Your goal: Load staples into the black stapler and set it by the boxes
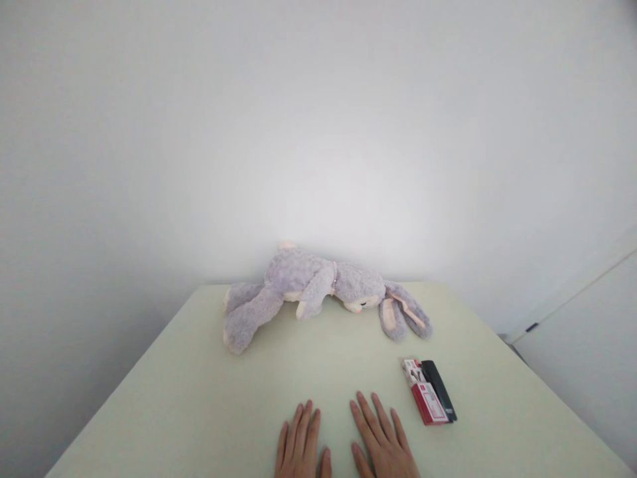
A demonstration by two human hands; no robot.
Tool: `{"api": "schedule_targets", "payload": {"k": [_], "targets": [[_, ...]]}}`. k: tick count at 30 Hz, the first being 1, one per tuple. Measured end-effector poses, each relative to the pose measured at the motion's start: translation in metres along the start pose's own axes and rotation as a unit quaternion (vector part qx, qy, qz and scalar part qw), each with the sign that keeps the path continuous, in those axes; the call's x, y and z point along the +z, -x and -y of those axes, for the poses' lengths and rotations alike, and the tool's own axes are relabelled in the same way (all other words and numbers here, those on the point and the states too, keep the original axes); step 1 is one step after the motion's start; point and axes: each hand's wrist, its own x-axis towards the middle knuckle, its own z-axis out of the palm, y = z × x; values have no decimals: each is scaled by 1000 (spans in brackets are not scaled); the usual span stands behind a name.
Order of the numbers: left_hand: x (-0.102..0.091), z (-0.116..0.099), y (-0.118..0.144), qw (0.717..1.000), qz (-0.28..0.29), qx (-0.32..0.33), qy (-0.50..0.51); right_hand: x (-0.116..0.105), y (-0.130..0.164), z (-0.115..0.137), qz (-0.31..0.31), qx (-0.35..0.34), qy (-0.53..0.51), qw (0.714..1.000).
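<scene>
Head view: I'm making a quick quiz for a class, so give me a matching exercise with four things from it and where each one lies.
Things:
1. plush rabbit
2. red box
3. left hand
4. right hand

Places:
A. flat on the table, nearest the red box
B. far end of the table, by the wall
C. right of both hands
D. flat on the table, left of the other hand

Pairs: 1-B, 2-C, 3-D, 4-A

A pale yellow-green counter (199,385) stands against a plain white wall (318,119). Soft light falls on the wall's middle. At the right is a white panel (587,332).
</scene>
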Motion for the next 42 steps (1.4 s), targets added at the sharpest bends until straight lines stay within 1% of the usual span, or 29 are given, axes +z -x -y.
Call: {"api": "schedule_targets", "payload": {"k": [2,5,11,15,17,24,29,33,35,36,37,38,40,41,42], "targets": [[0,-3,0,1000,6,-1,7,-4,-1,1,5,-5,2,1000],[-5,-5,-2,1000,14,-16,8,-11,-2,1,15,-2,-7,1000],[-21,0,-7,998,43,34,-7,-21,0,3,45,14,-40,998],[-28,-3,-9,999,26,43,-22,-23,1,3,49,16,-54,997],[-31,-6,-10,999,22,40,-26,-23,2,3,53,20,-61,997],[-47,-14,-15,997,68,20,-19,-23,2,5,67,31,-75,994],[-47,-14,-15,996,87,10,-15,-29,2,5,72,45,-106,991],[-51,-16,-17,995,93,-6,25,-32,1,7,78,56,-150,984],[-58,-26,-25,991,102,-60,66,-35,0,8,80,63,-186,977],[-62,-36,-31,984,116,-94,96,-37,0,7,78,67,-212,972],[-65,-48,-39,973,135,-130,134,-41,1,4,73,73,-245,964],[-68,-62,-48,959,162,-149,180,-47,1,-1,62,80,-281,954],[-69,-95,-67,917,220,-149,296,-62,4,-22,12,110,-339,934],[-67,-113,-78,908,229,-148,319,-71,5,-37,-25,138,-354,925],[-64,-129,-88,900,235,-150,335,-79,7,-55,-69,179,-353,916]]}}
